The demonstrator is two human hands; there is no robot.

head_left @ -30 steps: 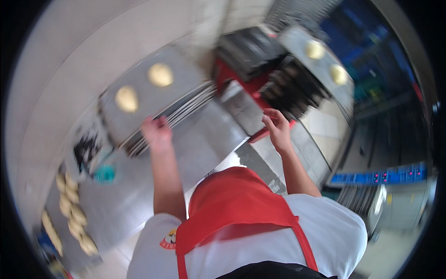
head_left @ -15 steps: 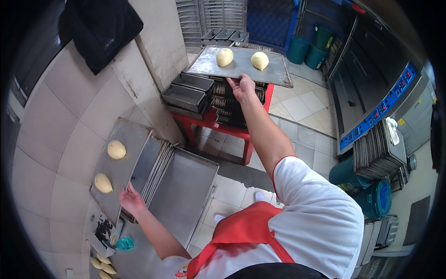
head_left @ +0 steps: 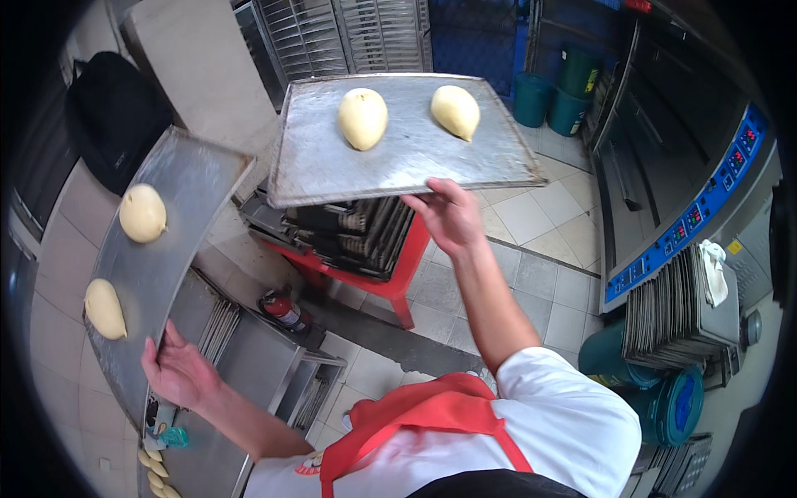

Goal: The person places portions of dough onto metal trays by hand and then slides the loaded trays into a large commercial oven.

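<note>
My right hand point(head_left: 452, 217) grips the near edge of a metal baking tray point(head_left: 307, 170), thumb on top and fingers beneath. Two pale, pear-shaped dough pieces rest on that tray, the left one point(head_left: 363, 119) upright in outline and the right one point(head_left: 456, 113) with its tip toward the near edge. At the left, my left hand point(head_left: 181, 367) is closed at the edge of a second baking tray point(head_left: 184, 212), its fingers partly hidden underneath. This tray carries a far dough piece point(head_left: 143, 213) and a nearer one point(head_left: 105, 309). Both trays are held up, apart from each other.
Below the trays stands a red table point(head_left: 398, 292) with stacked dark pans point(head_left: 365, 236). A metal worktable point(head_left: 249, 365) holds small dough pieces point(head_left: 158, 469) and a green scraper-like item point(head_left: 173, 437). An oven point(head_left: 664, 141), tray stack point(head_left: 677, 307) and green bins point(head_left: 664, 407) line the right.
Both trays have come up closer to the camera with their dough pieces. The left tray has lifted away from the worktable, showing a fire extinguisher beyond it. The view has also shifted.
</note>
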